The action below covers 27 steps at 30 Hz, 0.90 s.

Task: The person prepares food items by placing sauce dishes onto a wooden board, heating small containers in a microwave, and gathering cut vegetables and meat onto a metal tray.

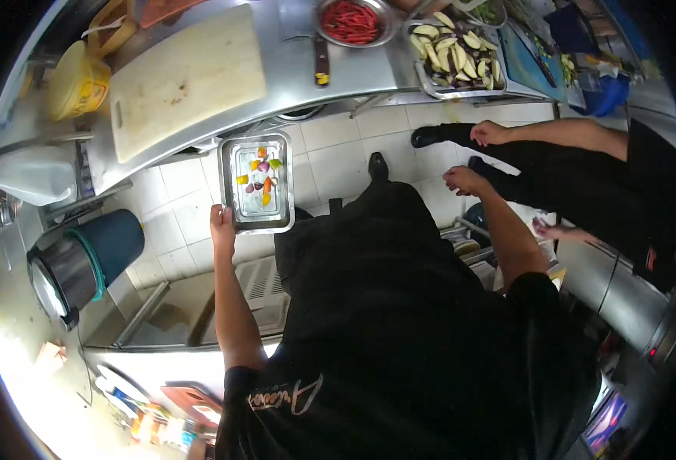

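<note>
My left hand (223, 228) is closed on the near left corner of a rectangular metal tray (286, 218), which it carries above the tiled floor. Inside the tray lie several small vegetable pieces (263, 165) in yellow, orange, green and purple. To the right, my right hand (465, 181) hangs in the air by my side, its fingers loosely bent and a little apart. Nothing shows in it, though part of the palm is hidden.
A steel counter (292, 73) bears a white cutting board (192, 80), a cleaver (321, 61), a bowl of red chilies (351, 22) and a tray of cut eggplant (454, 55). A co-worker (583, 165) stands close on the right. A dark bin (116, 239) stands at left.
</note>
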Each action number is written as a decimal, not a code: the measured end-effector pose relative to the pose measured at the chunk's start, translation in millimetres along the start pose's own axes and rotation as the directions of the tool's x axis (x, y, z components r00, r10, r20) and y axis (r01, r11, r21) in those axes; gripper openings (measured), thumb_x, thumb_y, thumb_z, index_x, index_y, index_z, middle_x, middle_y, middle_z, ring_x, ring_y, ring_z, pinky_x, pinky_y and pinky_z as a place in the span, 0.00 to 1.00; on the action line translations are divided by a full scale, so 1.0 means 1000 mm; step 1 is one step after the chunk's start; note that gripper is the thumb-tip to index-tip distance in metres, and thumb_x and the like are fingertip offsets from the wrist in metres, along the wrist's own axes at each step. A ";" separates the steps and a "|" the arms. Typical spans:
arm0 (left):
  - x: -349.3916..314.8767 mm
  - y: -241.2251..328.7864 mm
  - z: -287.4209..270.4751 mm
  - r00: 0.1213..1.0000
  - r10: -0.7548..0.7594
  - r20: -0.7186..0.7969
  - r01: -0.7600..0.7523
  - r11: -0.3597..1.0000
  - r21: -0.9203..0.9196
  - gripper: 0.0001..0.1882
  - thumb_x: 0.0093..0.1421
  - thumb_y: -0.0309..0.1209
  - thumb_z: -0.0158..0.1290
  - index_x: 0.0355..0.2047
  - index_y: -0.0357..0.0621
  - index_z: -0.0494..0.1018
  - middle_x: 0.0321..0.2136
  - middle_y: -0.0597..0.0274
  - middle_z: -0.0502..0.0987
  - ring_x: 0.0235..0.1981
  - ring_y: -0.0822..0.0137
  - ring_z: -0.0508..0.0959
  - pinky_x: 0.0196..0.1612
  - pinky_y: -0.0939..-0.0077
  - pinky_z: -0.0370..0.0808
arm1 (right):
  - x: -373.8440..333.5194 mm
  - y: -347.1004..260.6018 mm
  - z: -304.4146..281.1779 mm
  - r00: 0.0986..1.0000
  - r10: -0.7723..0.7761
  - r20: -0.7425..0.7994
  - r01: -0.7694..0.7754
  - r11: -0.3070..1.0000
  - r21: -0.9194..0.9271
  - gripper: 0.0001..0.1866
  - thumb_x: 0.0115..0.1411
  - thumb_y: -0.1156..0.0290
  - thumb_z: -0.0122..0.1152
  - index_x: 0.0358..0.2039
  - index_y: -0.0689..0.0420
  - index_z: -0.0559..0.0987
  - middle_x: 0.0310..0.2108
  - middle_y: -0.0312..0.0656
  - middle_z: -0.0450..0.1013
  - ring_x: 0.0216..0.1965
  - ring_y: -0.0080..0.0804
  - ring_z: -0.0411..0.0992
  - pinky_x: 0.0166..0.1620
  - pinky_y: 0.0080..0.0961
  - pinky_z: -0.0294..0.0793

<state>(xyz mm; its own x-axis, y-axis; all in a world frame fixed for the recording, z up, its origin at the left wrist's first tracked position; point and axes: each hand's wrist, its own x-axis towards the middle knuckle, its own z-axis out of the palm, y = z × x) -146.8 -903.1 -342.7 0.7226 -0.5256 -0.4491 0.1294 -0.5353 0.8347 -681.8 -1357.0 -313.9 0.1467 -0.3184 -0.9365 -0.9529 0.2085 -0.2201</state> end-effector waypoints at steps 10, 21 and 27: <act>-0.001 -0.068 -0.264 0.992 0.041 -0.120 -0.012 0.973 0.228 0.09 0.69 0.29 0.50 0.48 0.43 0.66 0.28 0.66 0.69 0.26 0.74 0.64 0.30 0.72 0.66 | -0.054 -0.097 0.184 0.995 -0.044 0.094 0.013 0.952 0.307 0.15 0.66 0.61 0.55 0.49 0.53 0.77 0.38 0.36 0.78 0.37 0.30 0.77 0.39 0.35 0.78; 0.011 -0.140 -0.441 0.967 0.094 -0.235 -0.028 0.963 0.269 0.06 0.69 0.30 0.50 0.44 0.44 0.67 0.25 0.72 0.66 0.28 0.78 0.64 0.30 0.78 0.62 | 0.079 -0.136 0.344 0.845 -0.508 0.168 0.498 0.861 0.102 0.16 0.64 0.64 0.55 0.49 0.55 0.77 0.39 0.39 0.75 0.39 0.33 0.76 0.37 0.41 0.80; 0.049 -0.162 -0.487 0.986 0.167 0.017 -0.167 0.964 0.206 0.07 0.70 0.31 0.49 0.44 0.44 0.65 0.26 0.70 0.65 0.29 0.77 0.63 0.30 0.75 0.62 | -0.019 -0.236 0.430 0.953 -0.299 0.053 0.291 0.949 0.125 0.18 0.52 0.64 0.69 0.41 0.57 0.79 0.40 0.44 0.78 0.38 0.41 0.77 0.41 0.34 0.80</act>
<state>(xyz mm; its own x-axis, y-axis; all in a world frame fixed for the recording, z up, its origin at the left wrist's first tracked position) 198.9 -520.0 -344.8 0.7227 -0.6187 -0.3081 -0.1362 -0.5646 0.8141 -345.8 -1002.7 -361.0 0.4388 -0.3164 -0.8410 -0.8280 0.2213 -0.5152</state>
